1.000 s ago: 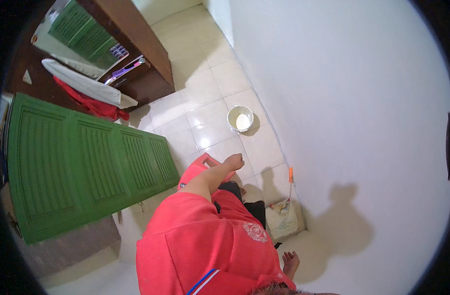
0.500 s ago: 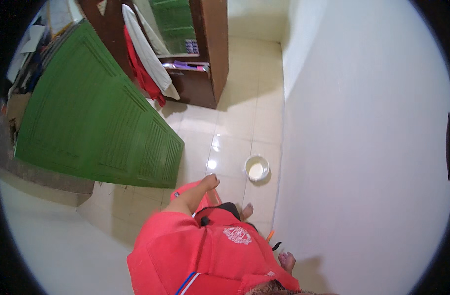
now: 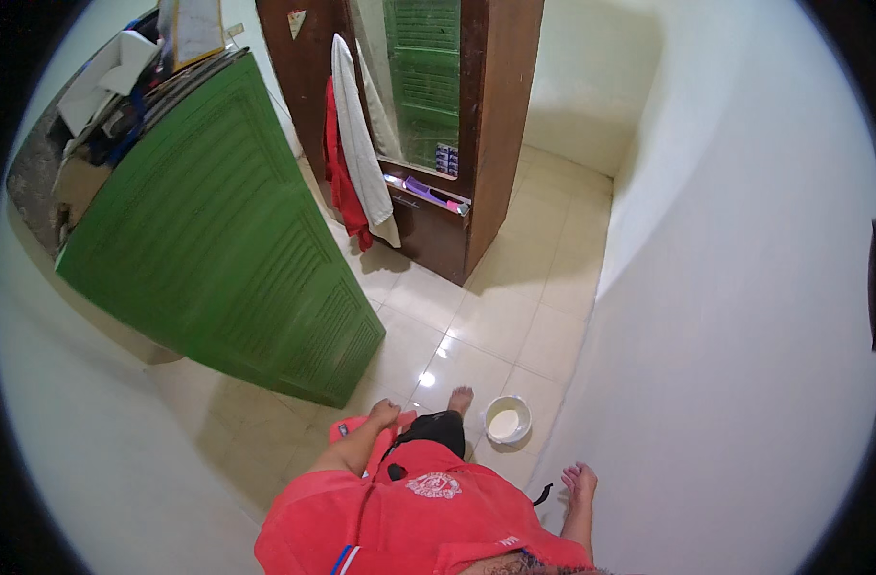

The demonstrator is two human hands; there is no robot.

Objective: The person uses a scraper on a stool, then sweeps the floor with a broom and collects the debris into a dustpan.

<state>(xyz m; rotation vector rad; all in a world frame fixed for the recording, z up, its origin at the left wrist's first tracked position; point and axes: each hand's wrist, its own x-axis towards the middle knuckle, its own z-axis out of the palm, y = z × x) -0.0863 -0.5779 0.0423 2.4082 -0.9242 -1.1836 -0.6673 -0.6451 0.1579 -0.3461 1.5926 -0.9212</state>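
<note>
My left hand is closed in a fist, at the top of a smooth red object that hangs beside my left leg. My arm and shirt hide most of that object, so its kind does not show. On the other side, my right hand is held out low near the white wall with its fingers apart and nothing in them. A white bucket with pale liquid in the bottom stands on the floor ahead, just right of my bare foot. Neither hand touches the bucket.
A green louvred door stands ajar at left, with papers and bags piled behind it. Ahead is a brown wardrobe with a mirror, a shelf and hanging red and white cloths. A white wall runs along the right over pale floor tiles.
I have stepped forward, and a bare foot is now beside the bucket. The red object has moved along with my left hand. My right hand has come forward and opened out.
</note>
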